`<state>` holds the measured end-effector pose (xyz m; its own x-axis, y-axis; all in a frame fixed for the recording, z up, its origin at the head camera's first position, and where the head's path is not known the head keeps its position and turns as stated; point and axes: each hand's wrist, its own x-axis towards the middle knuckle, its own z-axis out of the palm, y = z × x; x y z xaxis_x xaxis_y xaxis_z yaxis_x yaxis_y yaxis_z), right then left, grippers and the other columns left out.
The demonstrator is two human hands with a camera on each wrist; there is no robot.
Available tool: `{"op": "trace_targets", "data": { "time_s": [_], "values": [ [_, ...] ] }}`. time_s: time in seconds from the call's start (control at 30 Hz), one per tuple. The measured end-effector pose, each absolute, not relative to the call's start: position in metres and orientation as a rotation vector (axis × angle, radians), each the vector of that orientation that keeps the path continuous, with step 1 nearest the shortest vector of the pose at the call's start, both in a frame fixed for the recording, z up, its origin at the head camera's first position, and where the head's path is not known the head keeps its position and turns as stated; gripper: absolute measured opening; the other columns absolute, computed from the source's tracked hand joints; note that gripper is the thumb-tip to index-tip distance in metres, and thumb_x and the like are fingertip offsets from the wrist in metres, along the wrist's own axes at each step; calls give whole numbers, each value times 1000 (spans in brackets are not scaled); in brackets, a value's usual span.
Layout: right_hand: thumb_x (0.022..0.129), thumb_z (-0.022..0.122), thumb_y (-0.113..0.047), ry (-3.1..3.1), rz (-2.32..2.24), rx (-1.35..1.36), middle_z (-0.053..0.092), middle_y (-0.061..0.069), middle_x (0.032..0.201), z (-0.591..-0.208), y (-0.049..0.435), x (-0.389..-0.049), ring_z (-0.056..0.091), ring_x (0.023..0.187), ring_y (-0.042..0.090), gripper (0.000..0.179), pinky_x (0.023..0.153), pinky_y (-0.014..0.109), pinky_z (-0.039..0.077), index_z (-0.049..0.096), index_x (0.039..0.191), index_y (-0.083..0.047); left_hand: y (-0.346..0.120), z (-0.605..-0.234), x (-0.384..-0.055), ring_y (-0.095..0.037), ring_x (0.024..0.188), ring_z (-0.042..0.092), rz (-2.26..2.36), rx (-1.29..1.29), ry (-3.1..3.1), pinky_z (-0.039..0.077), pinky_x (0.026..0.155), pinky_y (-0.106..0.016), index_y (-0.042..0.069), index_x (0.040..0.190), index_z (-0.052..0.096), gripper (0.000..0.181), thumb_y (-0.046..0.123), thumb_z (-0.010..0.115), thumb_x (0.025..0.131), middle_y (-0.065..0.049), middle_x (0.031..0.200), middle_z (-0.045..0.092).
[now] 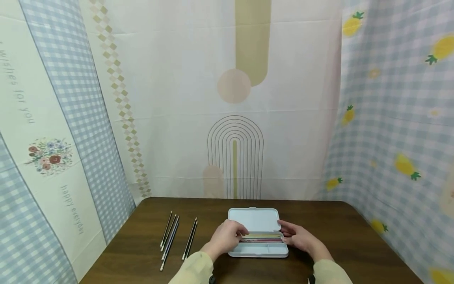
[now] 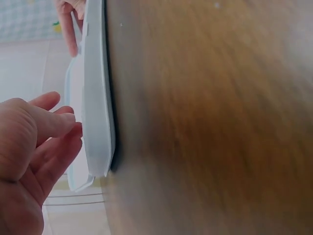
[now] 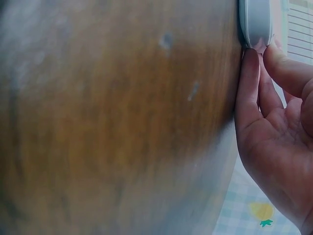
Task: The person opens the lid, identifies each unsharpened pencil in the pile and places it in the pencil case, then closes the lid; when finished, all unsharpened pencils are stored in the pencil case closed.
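An open light-blue pencil case (image 1: 259,250) lies on the table, its lid (image 1: 253,219) tipped back away from me. Several pencils (image 1: 262,239), with yellow, white and dark red among them, lie lengthwise in its rear compartment. My left hand (image 1: 227,234) is over the case's left end, loosely bent fingertips at the pencils' ends. In the left wrist view, thumb and fingers (image 2: 54,152) come close together beside the case wall, with nothing visible between them. At the opposite end, my right hand (image 1: 298,238) grips the case's short side between thumb and fingers (image 3: 249,83).
Left of the case, several dark pencils (image 1: 170,236) with white ends lie on the brown table (image 1: 142,252). Two more dark pencils (image 1: 190,238) lie closer to my left hand. Patterned cloth (image 1: 177,118) hangs behind the table and on both sides.
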<state>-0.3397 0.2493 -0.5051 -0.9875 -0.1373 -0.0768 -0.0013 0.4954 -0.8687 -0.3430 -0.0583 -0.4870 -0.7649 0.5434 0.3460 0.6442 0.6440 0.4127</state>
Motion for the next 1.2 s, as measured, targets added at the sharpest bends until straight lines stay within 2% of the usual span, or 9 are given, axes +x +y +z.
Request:
{"op": "trace_targets", "data": {
  "time_s": [0.27,0.53,0.83,1.03,1.2],
  "values": [
    [96,74,-1,2599,-1488,-158,59,31,145,-508,252,-340,53,138,47,63,112,62,43,53,155,-1,-83,-488,-342,1,83,67,-885,-959,-2610,56,77,-23,10,99,85,25,-8,71,89,9,93,78],
    [97,73,0,2581,-1496,-162,58,33,146,-508,252,-340,52,139,48,63,112,62,43,52,155,0,-125,-488,-345,-7,84,69,-1004,-910,-2555,59,76,-30,4,103,83,17,-6,75,91,-4,95,79],
    [97,73,-2,2586,-1473,-138,58,32,146,-503,250,-342,53,138,47,63,113,63,41,52,156,-2,-183,-491,-341,-10,82,70,-1028,-859,-2540,60,75,-34,0,103,81,17,-8,76,89,-11,95,79],
    [98,73,-3,2589,-1471,-138,57,32,147,-501,250,-342,53,138,47,62,113,63,41,52,156,-2,-215,-484,-335,-10,80,70,-1026,-764,-2589,57,72,-30,1,106,80,19,-7,77,90,-8,94,78],
    [98,73,-5,2590,-1468,-132,57,33,146,-503,252,-342,52,137,48,62,112,64,41,51,156,-1,-232,-484,-331,-6,77,66,-1053,-712,-2597,56,70,-28,1,105,80,19,-6,80,87,-1,90,75]
  ]
}}
